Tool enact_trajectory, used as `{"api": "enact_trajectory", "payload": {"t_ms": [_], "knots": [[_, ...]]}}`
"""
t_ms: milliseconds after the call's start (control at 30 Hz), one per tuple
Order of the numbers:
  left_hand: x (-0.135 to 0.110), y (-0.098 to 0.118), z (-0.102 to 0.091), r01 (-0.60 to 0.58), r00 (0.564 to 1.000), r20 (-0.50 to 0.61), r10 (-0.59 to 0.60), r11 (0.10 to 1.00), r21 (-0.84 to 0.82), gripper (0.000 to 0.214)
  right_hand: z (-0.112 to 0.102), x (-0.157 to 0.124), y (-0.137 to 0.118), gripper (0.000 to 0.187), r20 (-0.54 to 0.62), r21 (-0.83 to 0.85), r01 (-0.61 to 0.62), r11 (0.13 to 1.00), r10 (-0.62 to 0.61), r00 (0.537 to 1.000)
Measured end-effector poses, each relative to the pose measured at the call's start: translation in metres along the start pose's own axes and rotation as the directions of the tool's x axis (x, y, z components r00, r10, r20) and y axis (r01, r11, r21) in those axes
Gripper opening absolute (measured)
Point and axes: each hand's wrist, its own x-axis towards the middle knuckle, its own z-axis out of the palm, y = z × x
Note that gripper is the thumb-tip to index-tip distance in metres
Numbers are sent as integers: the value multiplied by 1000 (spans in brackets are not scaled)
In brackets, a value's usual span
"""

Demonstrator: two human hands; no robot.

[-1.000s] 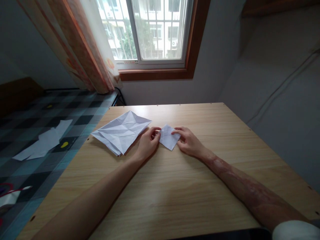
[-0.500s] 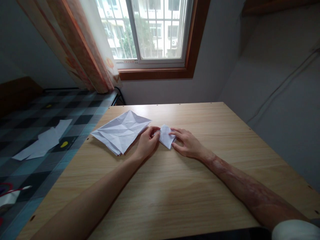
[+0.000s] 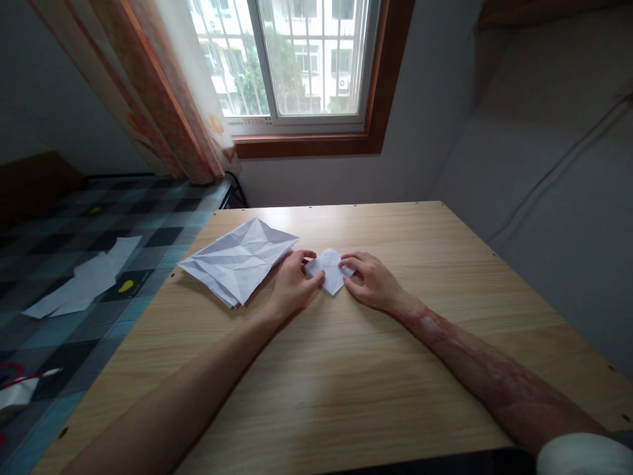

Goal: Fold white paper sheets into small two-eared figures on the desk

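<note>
Looking down past my own arms, I see a white sleeve [image 3: 583, 455] at the near right corner and both bare forearms stretched out over the pale wooden table [image 3: 346, 396]. Near the middle of the table my two hands meet on a small folded paper [image 3: 330, 272], which lies flat on the wood between them. My left hand [image 3: 293, 285] rests on its side, and its grip is narrow: thumb and forefinger are closed on the left edge of the small folded paper. My right hand [image 3: 372, 282] mirrors it, knuckles up, its grip narrow as well, with thumb and forefinger pinching the right edge. The paper is white and roughly diamond-shaped from here, with creases crossing near its top; I cannot tell how many layers it has.

Just beside the left hand, on its outer side, lies a stack of creased sheets [image 3: 240, 260], white, opened out and slightly fanned, with its near corner close to the table's left edge. The left hand is touching or nearly touching that stack; I cannot tell which.

Off the table to the left stands a bed [image 3: 148, 224] with a dark checked cover, and a few loose sheets [image 3: 84, 280] lie on it. Farther back an orange patterned curtain [image 3: 168, 105] hangs at the left of a window [image 3: 301, 59] with a brown wooden frame. Pale buildings and green trees show through the glass.
</note>
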Motion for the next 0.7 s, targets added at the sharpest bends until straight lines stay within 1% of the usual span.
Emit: {"api": "enact_trajectory", "payload": {"t_ms": [133, 267, 367, 433, 600, 700], "knots": [[-2, 1, 0, -49, 999, 8, 48, 997, 64, 45, -1, 1, -1, 31, -6, 11, 8, 1000, -8, 1000], [-4, 1, 2, -54, 999, -2, 54, 998, 19, 48, 0, 0, -1, 33, -18, 21, 18, 1000, -17, 1000], [-5, 1, 3, -40, 999, 8, 40, 999, -28, 52, 1, 0, -1, 36, -20, 21, 26, 999, -25, 999], [-5, 2, 2, -28, 1000, 6, 28, 999, -41, 50, 1, 0, -1, 36, -15, 28, 22, 999, -22, 1000], [-4, 5, 1, 16, 1000, -26, -18, 997, -70, 43, -1, 2, -4, 27, 2, 43, 10, 999, -10, 1000], [-3, 5, -1, 46, 999, -16, -47, 996, -83, 42, -1, 3, -3, 26, 1, 33, 8, 999, -8, 1000]]}}
